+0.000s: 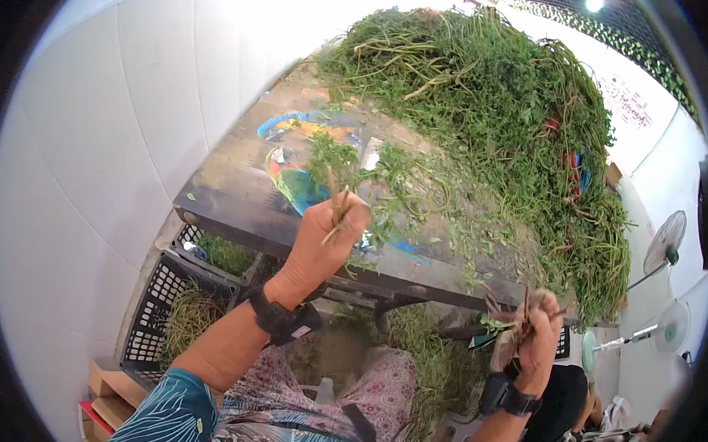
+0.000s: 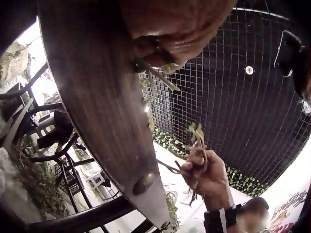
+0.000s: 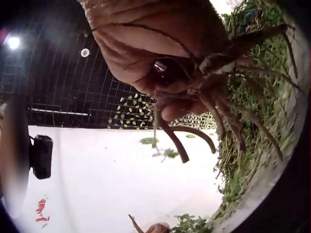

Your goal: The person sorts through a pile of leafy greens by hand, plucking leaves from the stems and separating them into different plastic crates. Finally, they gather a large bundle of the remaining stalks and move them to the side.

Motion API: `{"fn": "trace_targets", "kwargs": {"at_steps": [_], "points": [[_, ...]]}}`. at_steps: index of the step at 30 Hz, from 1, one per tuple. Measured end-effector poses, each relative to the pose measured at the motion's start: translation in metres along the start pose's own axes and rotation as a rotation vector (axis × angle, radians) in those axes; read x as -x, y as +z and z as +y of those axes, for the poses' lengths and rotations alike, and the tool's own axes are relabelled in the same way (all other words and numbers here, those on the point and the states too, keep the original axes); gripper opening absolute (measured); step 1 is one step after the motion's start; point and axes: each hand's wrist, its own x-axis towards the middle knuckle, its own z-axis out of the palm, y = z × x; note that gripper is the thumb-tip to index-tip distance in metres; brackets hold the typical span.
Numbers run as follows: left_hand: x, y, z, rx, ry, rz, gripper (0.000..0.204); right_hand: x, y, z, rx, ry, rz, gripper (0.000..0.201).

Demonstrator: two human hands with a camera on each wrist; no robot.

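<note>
While both hands are occupied with stems, the work looks only partway along, since a large, tangled heap of greens point(image 1: 474, 100) covers much of the far and right side of the surface point(image 1: 228, 175). Below the surface's left end, a black crate point(image 1: 145, 318) holds a batch of pale, thin stems point(image 1: 190, 320), and more greens point(image 1: 421, 351) lie under its near edge. How much of that lower material has been handled, the pictures do not tell; by the size of the heap, I judge that a good deal is left.

The left hand point(image 1: 327, 234), over the near edge of the surface, has its fingers curled in a grip round a few thin stems point(image 1: 337, 206). The right hand point(image 1: 537, 335), off the surface's near edge towards its right end, pinches a bundle of brown stalks point(image 3: 252, 114) between thumb and fingers.

The stalks look stiff, bare and root-like, splaying in several directions, with a small green leaf point(image 3: 170, 154) beside them. The heap looks dense and matted, its fine leaves mixed with long, paler stems. Loose leaves point(image 1: 468, 240) are scattered across the middle of the surface, partly over a colourful parrot picture point(image 1: 290, 184).
</note>
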Motion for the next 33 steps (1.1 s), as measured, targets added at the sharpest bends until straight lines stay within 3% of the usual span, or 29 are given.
{"fn": "trace_targets", "kwargs": {"at_steps": [3, 6, 9, 11, 12, 15, 20, 22, 25, 27, 29, 32, 33], "points": [[-0.002, 0.003, -0.002, 0.036, 0.022, 0.018, 0.040, 0.021, -0.062, 0.027, 0.140, 0.137, 0.016, 0.015], [-0.002, 0.003, 0.004, 0.000, -0.009, 0.013, 0.046, 0.047, -0.091, 0.048, 0.214, 0.161, 0.107, 0.015], [-0.002, 0.003, 0.009, -0.010, -0.051, -0.007, 0.048, 0.059, -0.129, 0.091, 0.893, 0.218, 0.042, 0.024], [-0.002, 0.002, 0.011, -0.022, -0.069, 0.000, 0.050, 0.073, -0.148, 0.114, 1.452, 0.040, -0.090, 0.032], [-0.003, 0.003, 0.008, -0.030, -0.030, 0.009, 0.050, 0.070, -0.141, 0.109, 1.367, 0.238, -0.141, 0.039], [-0.005, 0.005, -0.003, -0.117, 0.074, 0.020, 0.050, 0.060, -0.099, 0.087, 0.992, 0.237, -0.080, 0.037], [-0.006, 0.004, -0.002, -0.310, 0.146, 0.072, 0.042, 0.026, -0.024, 0.036, 0.720, 0.043, -0.076, 0.018], [-0.009, 0.004, -0.008, -0.447, 0.271, 0.124, 0.034, 0.010, 0.008, 0.019, 0.555, -0.045, -0.111, 0.015], [-0.009, 0.005, -0.015, -0.389, 0.373, 0.152, 0.025, -0.017, 0.056, -0.007, 0.662, -0.219, -0.293, 0.015], [-0.006, 0.005, -0.009, -0.239, 0.298, 0.093, 0.022, -0.036, 0.089, -0.017, 0.723, -0.373, -0.378, 0.017], [0.000, 0.004, 0.008, -0.062, 0.108, -0.025, 0.020, -0.059, 0.117, -0.016, 0.758, -0.405, -0.479, 0.021], [0.002, 0.006, 0.000, 0.032, 0.071, -0.051, 0.018, -0.094, 0.150, 0.004, 0.927, -0.659, -0.499, 0.022], [0.002, 0.005, 0.001, 0.021, 0.059, -0.053, 0.017, -0.099, 0.156, 0.011, 1.018, -0.661, -0.486, 0.023]]}}
